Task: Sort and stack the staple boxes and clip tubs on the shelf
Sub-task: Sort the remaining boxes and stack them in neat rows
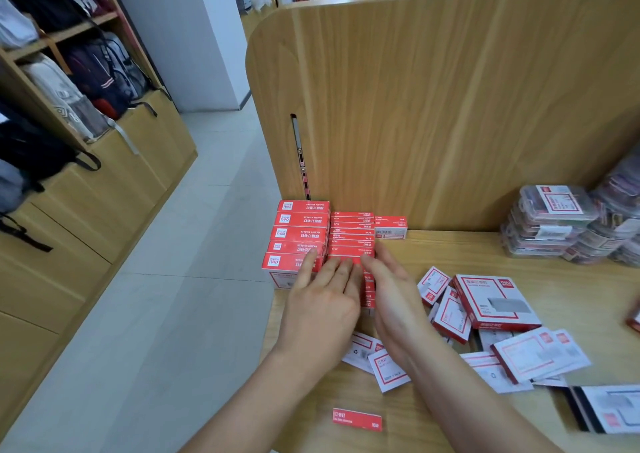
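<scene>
Staple boxes (301,236) on wooden shelf (450,255)

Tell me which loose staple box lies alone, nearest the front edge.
The small red box nearest the viewer: it touches no other box, whereas the rest overlap in a heap.

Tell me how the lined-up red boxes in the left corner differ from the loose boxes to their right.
The lined-up red boxes sit in tidy rows against the back panel; the loose boxes lie scattered, tilted and overlapping. The lined-up ones show red faces upward; the loose ones mostly white labelled faces. The left hand and right hand touch the rows with straight fingers, not the loose boxes. Both are red-and-white, on one shelf.
</scene>
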`<state>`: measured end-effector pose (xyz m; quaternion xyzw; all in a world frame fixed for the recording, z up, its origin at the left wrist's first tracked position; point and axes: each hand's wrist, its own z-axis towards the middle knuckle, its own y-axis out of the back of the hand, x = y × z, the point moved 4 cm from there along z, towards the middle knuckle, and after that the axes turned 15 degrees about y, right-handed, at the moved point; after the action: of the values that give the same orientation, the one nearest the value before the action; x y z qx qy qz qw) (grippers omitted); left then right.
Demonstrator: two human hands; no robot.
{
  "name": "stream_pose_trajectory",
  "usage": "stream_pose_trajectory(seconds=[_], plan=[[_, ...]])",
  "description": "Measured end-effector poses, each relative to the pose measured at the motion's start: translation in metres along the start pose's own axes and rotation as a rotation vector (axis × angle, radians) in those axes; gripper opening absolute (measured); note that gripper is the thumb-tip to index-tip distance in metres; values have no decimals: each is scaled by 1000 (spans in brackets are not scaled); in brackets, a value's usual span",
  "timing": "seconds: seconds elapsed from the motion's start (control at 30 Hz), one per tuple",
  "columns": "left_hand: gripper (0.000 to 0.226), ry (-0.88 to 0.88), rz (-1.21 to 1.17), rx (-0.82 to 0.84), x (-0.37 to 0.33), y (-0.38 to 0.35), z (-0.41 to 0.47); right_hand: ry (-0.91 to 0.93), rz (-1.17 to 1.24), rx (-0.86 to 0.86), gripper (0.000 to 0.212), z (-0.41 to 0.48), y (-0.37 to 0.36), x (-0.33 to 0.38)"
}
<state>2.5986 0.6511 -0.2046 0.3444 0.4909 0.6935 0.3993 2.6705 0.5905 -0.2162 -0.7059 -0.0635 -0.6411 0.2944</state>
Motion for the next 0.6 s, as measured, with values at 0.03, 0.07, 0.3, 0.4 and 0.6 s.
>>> stream_pose_trajectory(seconds=[0.03,0.07,0.3,0.4,0.6], plan=[[52,-9,0,-21,1,-1,-1,-4,-1,7,33,-1,-1,0],[50,-21,7,-47,2,-2,-3,-7,-10,14,35,-1,-1,0],[49,-82,44,-105,5,-9,-8,11,-166,219,45,-14,14,24],[52,-83,45,-101,8,-12,-12,74,-350,341,45,-19,23,24],[48,-102,-31,-134,12,-5,-11,292,-1032,323,44,-28,27,15]])
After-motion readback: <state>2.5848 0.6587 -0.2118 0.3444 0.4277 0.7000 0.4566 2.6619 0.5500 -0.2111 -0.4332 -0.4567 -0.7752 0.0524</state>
